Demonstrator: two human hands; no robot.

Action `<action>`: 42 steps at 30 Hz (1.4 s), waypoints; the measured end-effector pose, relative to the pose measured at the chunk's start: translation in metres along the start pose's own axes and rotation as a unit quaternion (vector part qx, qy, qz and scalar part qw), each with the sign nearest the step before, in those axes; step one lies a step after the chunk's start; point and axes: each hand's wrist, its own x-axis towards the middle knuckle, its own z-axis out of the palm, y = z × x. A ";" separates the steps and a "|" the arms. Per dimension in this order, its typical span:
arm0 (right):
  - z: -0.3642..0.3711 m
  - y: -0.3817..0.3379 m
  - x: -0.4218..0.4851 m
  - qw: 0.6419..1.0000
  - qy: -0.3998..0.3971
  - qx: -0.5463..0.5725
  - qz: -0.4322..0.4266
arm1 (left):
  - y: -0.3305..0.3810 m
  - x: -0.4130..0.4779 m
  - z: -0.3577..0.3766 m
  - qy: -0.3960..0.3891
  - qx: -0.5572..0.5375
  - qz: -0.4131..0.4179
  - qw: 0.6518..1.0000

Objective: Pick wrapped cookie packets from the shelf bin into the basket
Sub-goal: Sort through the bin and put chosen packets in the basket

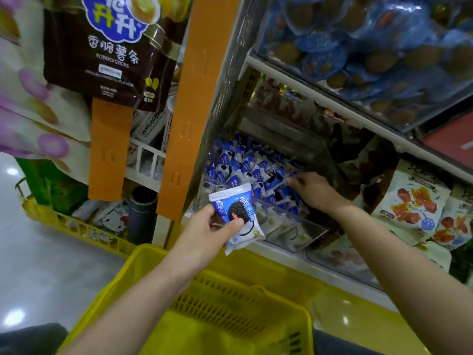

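My left hand (212, 228) pinches a blue-and-white wrapped cookie packet (236, 215), thumb on its front, just outside the shelf bin's front wall. That clear plastic shelf bin (286, 213) is heaped with several packets of the same kind (245, 165). Reaching into the heap from the right, my right hand (311, 190) pinches a packet (291, 177) with its fingertips. A yellow plastic basket (230, 301) sits below both forearms; the part of its floor that shows is bare.
An orange shelf post (186, 111) stands left of the bin. Above is a shelf of blue-wrapped biscuits (358, 47). Snack bags (419, 201) lie to the right. A brown potato-stick bag (110, 52) hangs at upper left, over a second yellow basket (84, 229) on the floor.
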 end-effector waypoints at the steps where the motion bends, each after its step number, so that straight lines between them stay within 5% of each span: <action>1: 0.001 0.000 0.006 0.999 -0.022 -0.018 0.034 | -0.001 0.002 0.001 -0.004 -0.008 0.001 1.000; 8: 0.017 -0.002 0.023 0.995 -0.046 -0.035 0.083 | 0.000 0.010 0.002 -0.006 -0.024 0.007 1.000; 18: 0.018 0.002 0.028 0.992 0.080 0.052 0.084 | 0.001 0.004 0.001 -0.037 -0.038 -0.032 0.998; 25: -0.011 -0.014 -0.017 0.950 0.224 0.203 -0.074 | -0.002 0.000 -0.001 -0.027 -0.096 -0.098 0.990; 29: -0.017 -0.042 -0.072 0.916 0.101 0.375 -0.101 | 0.000 -0.001 -0.003 -0.078 -0.159 -0.104 0.979; 33: 0.006 -0.057 -0.122 0.912 -0.016 0.391 -0.122 | 0.004 -0.005 -0.003 -0.161 -0.218 -0.084 0.959; 42: 0.023 -0.045 -0.139 0.925 0.042 0.347 -0.149 | 0.005 -0.015 -0.004 -0.154 -0.223 -0.067 0.960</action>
